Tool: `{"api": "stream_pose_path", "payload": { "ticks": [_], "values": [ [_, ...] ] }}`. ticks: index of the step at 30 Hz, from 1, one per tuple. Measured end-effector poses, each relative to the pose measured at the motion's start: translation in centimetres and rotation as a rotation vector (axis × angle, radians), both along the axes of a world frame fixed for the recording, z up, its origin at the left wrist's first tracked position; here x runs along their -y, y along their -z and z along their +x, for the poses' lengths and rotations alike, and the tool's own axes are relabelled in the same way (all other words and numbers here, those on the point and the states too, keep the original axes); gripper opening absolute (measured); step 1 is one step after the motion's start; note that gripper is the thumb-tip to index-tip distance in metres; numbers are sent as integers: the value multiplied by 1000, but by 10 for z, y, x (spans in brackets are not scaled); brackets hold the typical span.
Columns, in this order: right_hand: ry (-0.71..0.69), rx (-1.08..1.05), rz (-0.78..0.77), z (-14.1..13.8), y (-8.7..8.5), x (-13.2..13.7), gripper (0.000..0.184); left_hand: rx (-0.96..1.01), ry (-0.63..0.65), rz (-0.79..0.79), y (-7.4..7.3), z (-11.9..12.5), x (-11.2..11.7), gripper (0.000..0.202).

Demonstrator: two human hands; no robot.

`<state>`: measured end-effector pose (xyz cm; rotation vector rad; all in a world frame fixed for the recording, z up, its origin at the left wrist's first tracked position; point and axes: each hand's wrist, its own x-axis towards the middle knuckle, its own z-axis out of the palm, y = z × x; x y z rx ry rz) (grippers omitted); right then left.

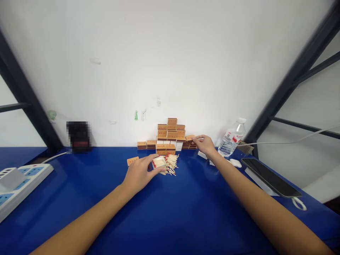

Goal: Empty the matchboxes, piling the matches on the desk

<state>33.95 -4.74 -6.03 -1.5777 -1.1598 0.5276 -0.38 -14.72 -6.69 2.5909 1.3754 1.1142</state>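
My left hand [140, 171] grips a small white matchbox tray [159, 162] between thumb and fingers; red-tipped matches lie inside it. Right beside the tray, a loose pile of matches [172, 162] is spread on the blue table. With its fingertips, my right hand [205, 145] pinches an orange matchbox cover [190, 137] at the top of a short stack on the right. Behind the pile stands a stepped stack of orange matchboxes [171, 134] against the wall. Another orange matchbox piece [132, 161] lies just behind my left hand, partly hidden by it.
To the right stand a water bottle [231, 138] and a phone [271, 177] resting on a white box. A white power strip [25, 186] lies at the left edge. A pixelated dark object [79, 136] sits by the wall, and a white cable [287, 141] crosses at right.
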Motion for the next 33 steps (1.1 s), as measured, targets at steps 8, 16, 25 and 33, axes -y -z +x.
{"api": "stream_pose_path", "payload": {
  "ticks": [8,16,25,33],
  "values": [
    [110,518,2,-12,-3,4,26,-5,33,16,2,0,0,53],
    [31,707,2,-14,-5,16,31,5,59,46,6,-1,-2,54],
    [66,692,-5,-21,-10,13,24,-22,85,51,7,-1,-4,53],
    [-294,364,92,-60,-32,79,44,-12,64,13,8,-1,-2,62]
  ]
}}
